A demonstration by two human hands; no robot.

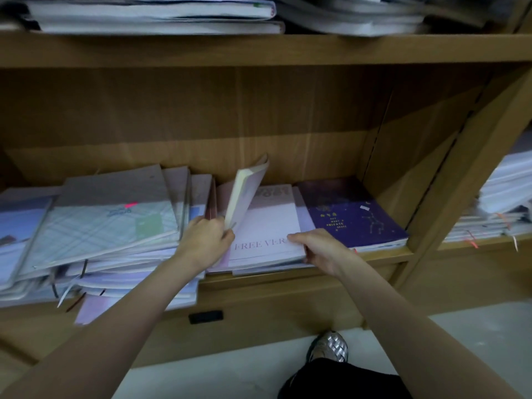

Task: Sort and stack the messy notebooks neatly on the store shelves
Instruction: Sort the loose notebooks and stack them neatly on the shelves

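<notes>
Head view shows us our left hand pinching the lower corner of a thin notebook stood up on edge on the shelf, while our right hand curls its fingers round the front right corner of the pale "FREE VERSE" notebook lying flat on a low stack beside the dark purple notebook. We judge these soft-covered books light and floppy, the upright one already bowing at its top, and their smooth covers likely to slide. We would take them by the spine or with a flat palm beneath, squaring the slumped pile to the left a few at a time.
</notes>
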